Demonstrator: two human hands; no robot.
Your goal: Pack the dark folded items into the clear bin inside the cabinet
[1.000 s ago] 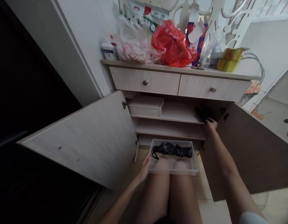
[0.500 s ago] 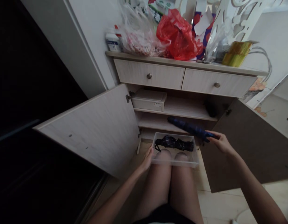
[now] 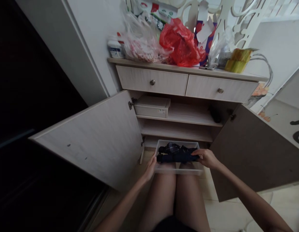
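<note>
A clear plastic box [image 3: 178, 171] rests on my knees. Inside it lies a folded black plaid umbrella [image 3: 173, 148] along the far side. In front of that one is a dark blue folded umbrella [image 3: 174, 157], laid lengthwise in the box. My right hand [image 3: 207, 158] has its fingers closed on the right end of the blue umbrella. With my left hand [image 3: 150, 168] I hold the box by its left wall; the fingertips are partly hidden behind it.
Ahead stands a pale cabinet with its left door [image 3: 98, 138] and right door [image 3: 255, 151] swung wide. A white box [image 3: 151, 106] and a dark object [image 3: 214, 114] sit on its upper shelf. A red plastic bag [image 3: 179, 43] and other bags crowd the top.
My right hand has brought the blue umbrella down and left, from above the box into it, beside the plaid one. My left hand stays on the box. The view has shifted slightly.
</note>
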